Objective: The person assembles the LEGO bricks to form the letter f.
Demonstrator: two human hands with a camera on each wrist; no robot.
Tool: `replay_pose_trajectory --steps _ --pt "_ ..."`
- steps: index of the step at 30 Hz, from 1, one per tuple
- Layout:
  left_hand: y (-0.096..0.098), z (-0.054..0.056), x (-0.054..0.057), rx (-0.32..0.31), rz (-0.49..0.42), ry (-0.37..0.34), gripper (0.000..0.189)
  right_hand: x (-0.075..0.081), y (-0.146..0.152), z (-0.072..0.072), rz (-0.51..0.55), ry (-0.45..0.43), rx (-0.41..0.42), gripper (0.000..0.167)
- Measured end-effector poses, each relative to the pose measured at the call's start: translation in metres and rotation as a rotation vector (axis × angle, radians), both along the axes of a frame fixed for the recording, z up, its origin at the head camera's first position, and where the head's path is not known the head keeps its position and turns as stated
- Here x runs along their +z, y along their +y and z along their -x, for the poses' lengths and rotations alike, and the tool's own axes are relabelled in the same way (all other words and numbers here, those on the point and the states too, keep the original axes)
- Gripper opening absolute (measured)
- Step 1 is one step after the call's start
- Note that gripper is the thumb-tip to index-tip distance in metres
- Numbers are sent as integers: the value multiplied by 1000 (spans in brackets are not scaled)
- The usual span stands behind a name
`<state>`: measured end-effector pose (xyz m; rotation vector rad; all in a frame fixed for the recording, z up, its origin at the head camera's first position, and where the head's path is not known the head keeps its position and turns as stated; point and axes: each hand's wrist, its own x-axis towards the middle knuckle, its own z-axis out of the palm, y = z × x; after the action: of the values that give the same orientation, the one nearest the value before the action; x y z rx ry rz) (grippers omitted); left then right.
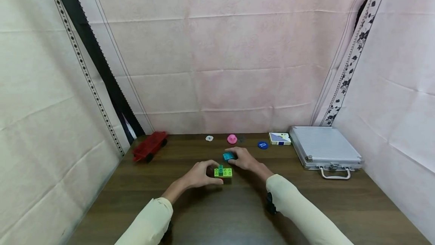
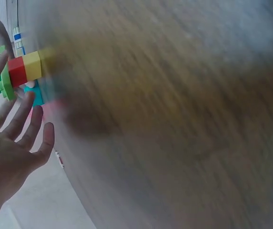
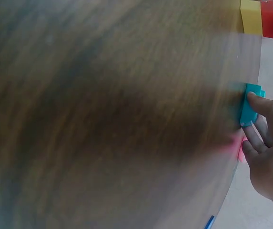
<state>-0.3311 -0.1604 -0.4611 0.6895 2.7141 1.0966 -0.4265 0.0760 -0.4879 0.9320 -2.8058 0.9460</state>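
Note:
A stack of toy bricks stands in front of me, with a lime-green brick [image 1: 227,173] and a small darker green one [image 1: 221,168] on top. Below these, the left wrist view shows a red brick [image 2: 17,71] and a yellow brick [image 2: 33,66]. My left hand [image 1: 198,175] reaches round the stack's left side, thumb in front and the other fingers spread and fairly straight. Just behind the stack, my right hand [image 1: 244,159] pinches a turquoise brick [image 1: 228,156] between thumb and fingers, low at the tabletop.
Along the back of the table [image 1: 163,199] lie a red toy vehicle [image 1: 151,147], a small white item [image 1: 209,138], a pink object [image 1: 232,139], a blue disc [image 1: 263,145] and a flat box [image 1: 280,138]. A silver case [image 1: 326,147] occupies the right side. White cloth [image 1: 221,67] hangs behind.

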Motion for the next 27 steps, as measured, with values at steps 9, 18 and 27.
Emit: replay_pose_trajectory --steps 9,18,27 --pt "3 2 7 -41 -66 39 52 2 8 -4 -27 -10 -18 40" --pt "3 3 8 -27 -61 65 40 24 10 -19 28 33 34 40" --pt "5 6 10 -26 -53 66 36 45 13 -32 40 107 120 41"
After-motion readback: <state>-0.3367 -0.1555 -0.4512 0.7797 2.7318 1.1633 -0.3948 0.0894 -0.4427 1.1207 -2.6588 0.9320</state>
